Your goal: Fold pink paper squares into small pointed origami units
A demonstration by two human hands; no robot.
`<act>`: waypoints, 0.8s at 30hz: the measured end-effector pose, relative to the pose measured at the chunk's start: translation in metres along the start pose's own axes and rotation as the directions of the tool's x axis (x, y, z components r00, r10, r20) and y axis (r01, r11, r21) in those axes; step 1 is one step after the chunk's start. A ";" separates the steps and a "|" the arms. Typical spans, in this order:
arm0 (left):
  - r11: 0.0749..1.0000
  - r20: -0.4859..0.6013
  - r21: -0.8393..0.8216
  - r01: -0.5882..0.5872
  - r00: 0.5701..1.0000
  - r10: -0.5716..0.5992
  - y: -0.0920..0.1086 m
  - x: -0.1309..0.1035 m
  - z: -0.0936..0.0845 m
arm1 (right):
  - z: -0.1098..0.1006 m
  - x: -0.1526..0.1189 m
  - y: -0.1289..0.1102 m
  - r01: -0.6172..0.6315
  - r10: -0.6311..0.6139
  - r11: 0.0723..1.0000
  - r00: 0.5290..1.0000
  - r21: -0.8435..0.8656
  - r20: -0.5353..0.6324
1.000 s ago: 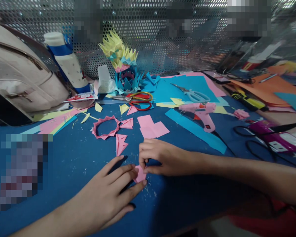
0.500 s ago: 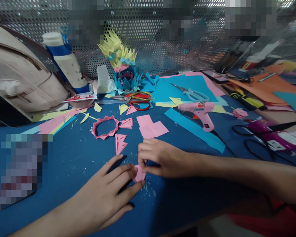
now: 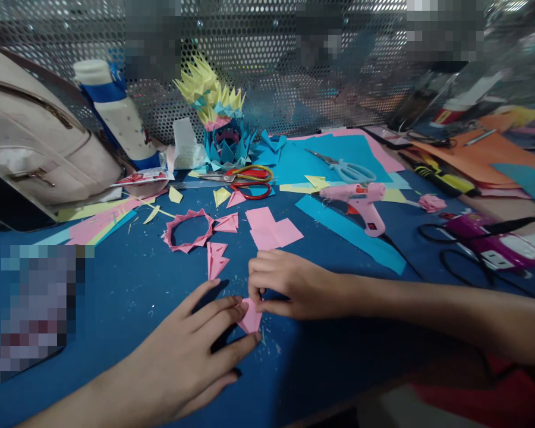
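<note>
A small piece of folded pink paper [image 3: 251, 317] lies on the blue table between my hands. My left hand [image 3: 195, 346] rests with its fingers spread, and its fingertips touch the left and lower edges of the paper. At the paper's upper right corner, my right hand [image 3: 289, 285] has thumb and fingers pinched together on it. Just beyond are a ring of folded pink paper [image 3: 167, 235], two folded pink triangle pieces [image 3: 216, 261] and several flat pink squares [image 3: 271, 229].
Red-and-yellow-handled scissors [image 3: 256, 190] lie behind the pieces. A pink glue gun [image 3: 368, 208] rests to the right on a blue paper strip [image 3: 383, 257]. A yellow, pink and blue paper model [image 3: 227, 142], a bottle [image 3: 118, 119] and a bag [image 3: 40, 125] stand at the back.
The fingers of my left hand have shifted slightly on the pink paper, and more of its lower point shows. My right hand stays pinched at the same corner.
</note>
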State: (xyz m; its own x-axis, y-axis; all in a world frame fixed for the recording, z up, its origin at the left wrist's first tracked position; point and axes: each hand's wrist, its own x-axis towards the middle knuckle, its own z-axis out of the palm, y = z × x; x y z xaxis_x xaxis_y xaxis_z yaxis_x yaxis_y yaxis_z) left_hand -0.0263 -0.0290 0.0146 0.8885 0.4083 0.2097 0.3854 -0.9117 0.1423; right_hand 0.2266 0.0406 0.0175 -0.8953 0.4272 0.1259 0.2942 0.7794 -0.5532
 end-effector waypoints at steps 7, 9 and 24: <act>0.995 0.018 -0.091 0.039 0.999 -0.037 0.000 0.002 -0.007 | 0.000 -0.001 0.000 0.005 -0.005 1.000 1.000 -0.008 -0.007; 0.996 0.023 -0.082 0.024 0.999 -0.022 -0.001 0.002 -0.007 | 0.001 -0.001 0.001 0.006 -0.007 1.000 1.000 -0.010 -0.008; 0.991 0.059 0.029 -0.133 0.990 0.131 -0.013 0.000 -0.013 | 0.002 -0.002 0.002 0.040 -0.040 0.999 0.999 -0.013 -0.016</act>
State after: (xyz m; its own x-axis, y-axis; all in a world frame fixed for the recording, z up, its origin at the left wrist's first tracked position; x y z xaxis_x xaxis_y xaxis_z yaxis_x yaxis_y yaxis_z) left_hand -0.0343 -0.0168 0.0254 0.9444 0.2820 0.1690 0.2711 -0.9588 0.0849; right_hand 0.2288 0.0405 0.0142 -0.9008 0.4033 0.1610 0.2629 0.8017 -0.5368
